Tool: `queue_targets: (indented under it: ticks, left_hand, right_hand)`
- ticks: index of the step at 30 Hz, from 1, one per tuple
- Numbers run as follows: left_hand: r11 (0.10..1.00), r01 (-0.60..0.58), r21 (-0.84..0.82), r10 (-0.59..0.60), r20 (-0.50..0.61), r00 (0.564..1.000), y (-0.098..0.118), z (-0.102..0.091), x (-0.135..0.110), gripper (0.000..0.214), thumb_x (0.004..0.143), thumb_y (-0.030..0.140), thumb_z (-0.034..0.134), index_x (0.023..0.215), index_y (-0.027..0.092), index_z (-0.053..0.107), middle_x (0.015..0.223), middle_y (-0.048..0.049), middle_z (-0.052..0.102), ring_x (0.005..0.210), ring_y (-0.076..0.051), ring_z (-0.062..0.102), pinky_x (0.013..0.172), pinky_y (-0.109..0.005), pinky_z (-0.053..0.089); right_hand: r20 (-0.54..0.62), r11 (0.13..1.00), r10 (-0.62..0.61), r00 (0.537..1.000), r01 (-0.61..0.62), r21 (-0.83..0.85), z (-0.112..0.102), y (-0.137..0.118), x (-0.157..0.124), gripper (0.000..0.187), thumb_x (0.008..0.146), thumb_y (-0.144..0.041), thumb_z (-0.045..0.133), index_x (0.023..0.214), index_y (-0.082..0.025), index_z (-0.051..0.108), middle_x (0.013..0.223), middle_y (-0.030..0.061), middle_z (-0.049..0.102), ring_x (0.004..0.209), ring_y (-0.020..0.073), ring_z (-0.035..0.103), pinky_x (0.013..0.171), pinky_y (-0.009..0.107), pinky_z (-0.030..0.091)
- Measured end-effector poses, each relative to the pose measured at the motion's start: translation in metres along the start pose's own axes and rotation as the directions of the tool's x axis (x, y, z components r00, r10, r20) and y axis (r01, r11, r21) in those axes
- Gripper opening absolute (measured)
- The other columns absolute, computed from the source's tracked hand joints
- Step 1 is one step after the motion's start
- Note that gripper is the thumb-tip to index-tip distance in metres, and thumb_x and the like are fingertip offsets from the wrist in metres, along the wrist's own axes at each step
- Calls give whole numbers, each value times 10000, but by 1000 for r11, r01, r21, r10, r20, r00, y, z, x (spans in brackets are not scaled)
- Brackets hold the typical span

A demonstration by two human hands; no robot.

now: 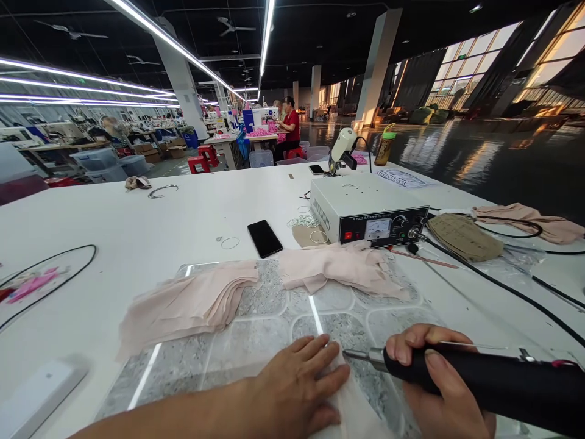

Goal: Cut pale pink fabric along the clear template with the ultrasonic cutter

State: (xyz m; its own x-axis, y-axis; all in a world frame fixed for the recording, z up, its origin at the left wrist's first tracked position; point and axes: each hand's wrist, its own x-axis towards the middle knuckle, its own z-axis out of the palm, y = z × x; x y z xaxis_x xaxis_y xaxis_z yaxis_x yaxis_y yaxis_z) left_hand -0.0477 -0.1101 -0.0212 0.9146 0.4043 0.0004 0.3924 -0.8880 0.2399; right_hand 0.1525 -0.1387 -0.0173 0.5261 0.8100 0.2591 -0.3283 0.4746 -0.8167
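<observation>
Cutting looks in hand: the left hand [292, 390] lies open and flat, pinning a thin pale cloth piece [359, 416] on the glass plate [256, 341] at the table's near edge; the right hand [439, 390] grips a black tool [493, 381], its metal tip [361, 355] beside the fingertips; the work calls for taut cloth and clear fingers

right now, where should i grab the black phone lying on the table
Probably from above, pinching the phone across its long edges: it lies flat on the white table, slim and narrow, with bare surface along both sides.
</observation>
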Motion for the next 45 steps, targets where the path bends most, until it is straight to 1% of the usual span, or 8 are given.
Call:
queue_targets:
  ticks: [6,13,18,23,30,35,39,45]
  left_hand:
    - [1000,4,-17,-4,-16,1000,-1,1,1,555,947,457,549,1393,146,438,1465,-165,419,1375,-322,368,1123,-446,338]
    - [999,16,-34,-16,-8,1000,-1,3,0,561,941,455,556,1401,159,429,1475,-161,405,1366,-334,377,1112,-470,349]
    - [999,17,-39,-18,-17,1000,-2,6,-1,555,951,465,532,1411,175,418,1483,-148,398,1377,-323,364,1122,-460,339]
    - [999,20,-47,-20,4,1000,-1,6,0,563,953,464,527,1415,165,413,1482,-160,394,1371,-342,366,1109,-486,352]
    - [997,31,-65,-31,-2,1000,-2,5,-1,549,974,478,482,1430,182,406,1494,-150,380,1393,-328,333,1117,-482,344]
    - [999,16,-41,-15,3,1000,-2,7,-1,555,967,467,502,1423,163,409,1494,-160,378,1384,-341,346,1108,-489,353]
    - [1000,-14,0,14,-24,1000,-6,6,-1,546,976,485,472,1413,161,421,1477,-163,402,1367,-343,376,1091,-483,370]
    - [985,-172,26,173,-29,984,-22,-8,4,519,990,485,440,1385,150,458,1402,-165,494,1293,-314,478,1043,-431,423]
  right_hand:
    - [22,1000,-9,1000,9,-15,-1,1,1,81,748,-195,621,738,-213,543,683,-20,494,510,118,505,522,330,492]
    - [103,999,-24,994,28,-35,-9,7,3,99,784,-203,643,749,-224,553,705,-11,542,530,123,526,553,341,502]
    - [62,999,-26,998,27,-18,-4,3,2,75,782,-219,645,779,-230,570,699,-18,528,513,114,510,530,326,493]
    - [32,999,-28,999,29,-26,-4,-6,-1,56,764,-199,611,737,-210,563,669,-15,517,493,112,505,497,303,491]
    - [54,999,-28,998,30,-45,-4,-8,-1,82,764,-196,621,721,-208,552,658,-17,519,477,115,506,485,311,494]
    - [95,999,-8,995,13,-45,-9,-4,1,118,780,-200,641,716,-214,543,674,-13,547,501,123,533,516,329,510]
    - [34,1000,2,999,-2,-5,-8,-5,2,106,751,-213,657,712,-209,558,661,-20,533,482,113,519,488,302,493]
    - [-134,990,84,987,-67,125,-14,-15,-2,83,669,-213,641,704,-206,566,634,-30,485,449,93,464,447,263,456]
